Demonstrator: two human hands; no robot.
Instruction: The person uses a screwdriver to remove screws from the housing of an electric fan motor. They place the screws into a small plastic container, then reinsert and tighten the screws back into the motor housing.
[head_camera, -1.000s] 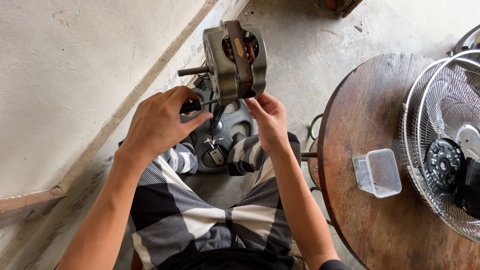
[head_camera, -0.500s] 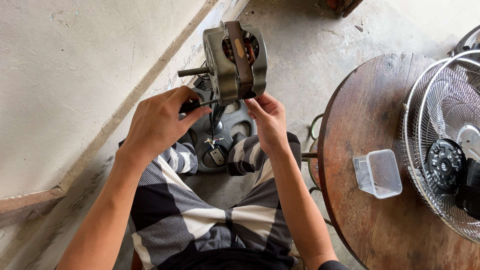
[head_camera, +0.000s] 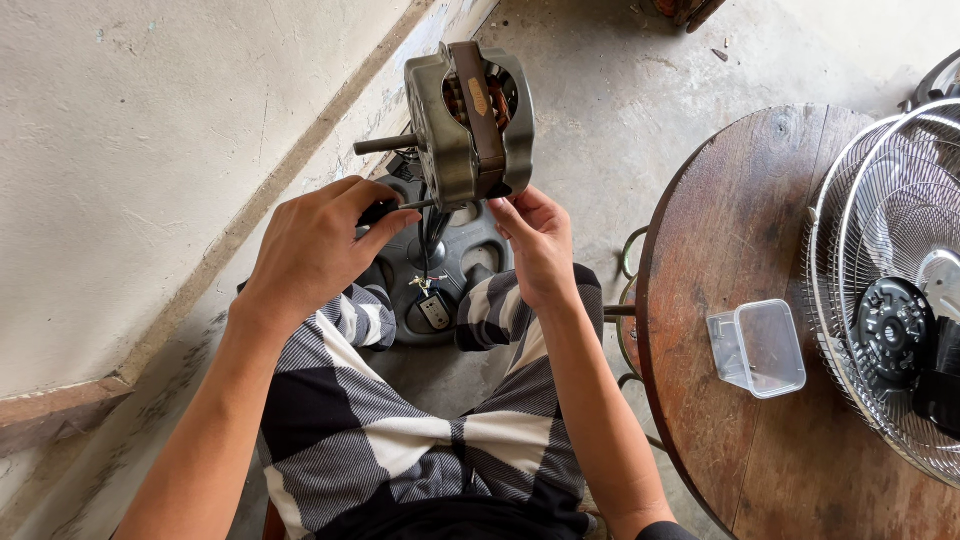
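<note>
Grey metal fan motor, shaft pointing left, held above knees.

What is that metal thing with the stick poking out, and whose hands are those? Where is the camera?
The camera sits on a person's head and looks down, so you see their own two arms and their checked shorts. Both hands hold up a grey metal fan motor; the stick is its shaft, poking out to the side. The left hand pinches a thin dark part just under the motor, and the right hand supports it from below. Wires hang down from it toward a grey fan base on the floor. Beside them stands a round wooden table with a small clear plastic box and a wire fan cage on it.
</note>
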